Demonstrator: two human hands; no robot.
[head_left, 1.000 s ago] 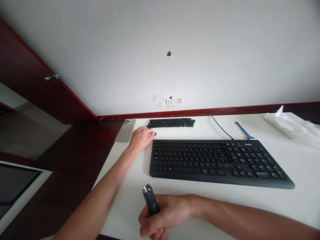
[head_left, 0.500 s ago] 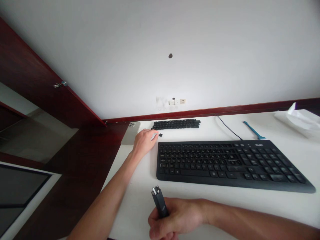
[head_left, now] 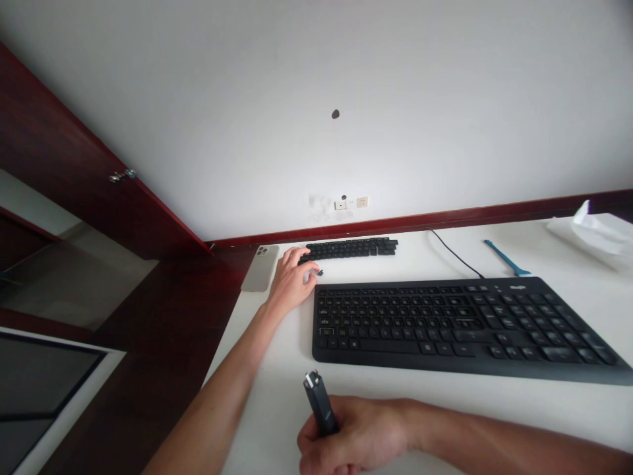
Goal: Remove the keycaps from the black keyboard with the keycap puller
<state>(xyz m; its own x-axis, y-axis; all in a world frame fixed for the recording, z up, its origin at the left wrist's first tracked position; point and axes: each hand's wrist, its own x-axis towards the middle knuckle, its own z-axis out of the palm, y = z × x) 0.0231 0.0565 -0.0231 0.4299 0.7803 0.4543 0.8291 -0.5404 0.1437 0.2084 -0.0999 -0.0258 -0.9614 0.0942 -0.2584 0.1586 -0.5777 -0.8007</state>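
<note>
My left hand (head_left: pixel 295 277) reaches to the far left of the white table. Its thumb and index fingertip close on a small black keycap (head_left: pixel 320 272), which looks tilted; the other fingers stretch toward the block of loose keycaps (head_left: pixel 346 248) by the wall. Wrapped in my right hand (head_left: pixel 359 429) is a black keycap puller (head_left: pixel 320 404), its metal tip pointing up and away from me. Both hands are close to the black keyboard (head_left: pixel 425 359), which lies in front of me with keys in place and some darker gaps in its upper rows.
A phone (head_left: pixel 260 270) lies face down at the table's left edge. Behind the keyboard are its cable (head_left: pixel 455 252) and a blue tool like a small brush (head_left: pixel 507 257). A white tissue pack (head_left: pixel 593 237) stands at the back right. A red door (head_left: pixel 99 158) is to the left.
My left thumb and index finger have come onto the single keycap, which has tipped from lying flat. My right hand keeps its grip on the puller. The view has shifted slightly.
</note>
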